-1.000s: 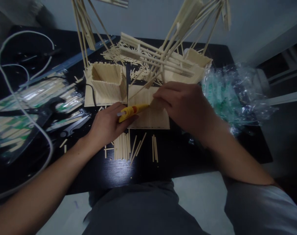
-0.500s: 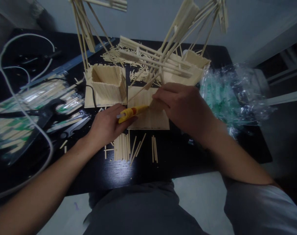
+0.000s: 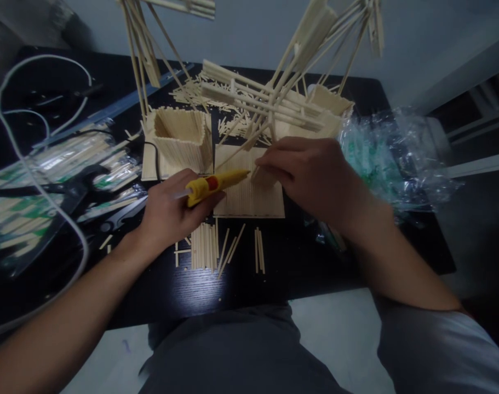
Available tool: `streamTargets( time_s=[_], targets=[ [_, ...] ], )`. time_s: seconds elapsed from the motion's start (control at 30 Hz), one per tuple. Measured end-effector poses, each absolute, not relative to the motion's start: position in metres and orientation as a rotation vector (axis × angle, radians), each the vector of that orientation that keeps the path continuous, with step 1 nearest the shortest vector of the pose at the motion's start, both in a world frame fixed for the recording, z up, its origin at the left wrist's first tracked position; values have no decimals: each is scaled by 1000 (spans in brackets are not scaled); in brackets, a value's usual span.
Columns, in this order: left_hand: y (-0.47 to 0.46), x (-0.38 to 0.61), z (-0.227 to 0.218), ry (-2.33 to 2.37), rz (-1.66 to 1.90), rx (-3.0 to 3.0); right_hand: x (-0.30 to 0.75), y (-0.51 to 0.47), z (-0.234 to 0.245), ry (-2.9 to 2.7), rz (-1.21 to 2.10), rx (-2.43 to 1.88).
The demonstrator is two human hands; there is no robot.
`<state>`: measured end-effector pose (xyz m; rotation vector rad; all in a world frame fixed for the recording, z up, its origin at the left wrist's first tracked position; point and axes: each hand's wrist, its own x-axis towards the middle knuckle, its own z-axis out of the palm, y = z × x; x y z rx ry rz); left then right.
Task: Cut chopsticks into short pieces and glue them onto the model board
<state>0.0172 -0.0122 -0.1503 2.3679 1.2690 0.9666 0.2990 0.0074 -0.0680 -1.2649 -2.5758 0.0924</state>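
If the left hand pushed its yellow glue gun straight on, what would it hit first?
Probably the fingertips of the right hand, which sit just past the tip of the glue gun in the left hand, above the flat stick panel; depth is unclear.

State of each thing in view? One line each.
left hand, shut on glue gun
glue gun, held, nozzle toward right hand
right hand, fingertips pinched over panel
panel, flat on table
box, upright, open top
loose sticks, lying on table
bags, crumpled
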Motion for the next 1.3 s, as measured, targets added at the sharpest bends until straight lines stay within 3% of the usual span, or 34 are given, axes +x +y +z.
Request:
streamTargets(
  time_s=[0.2, 1.3],
  targets=[
    [-15, 22, -151, 1149, 1195, 2401, 299, 6, -65, -2584, 124, -1239],
    [-10, 21, -158, 1261, 987, 2395, 296, 4, -66, -2600, 85, -1278]
  ],
)
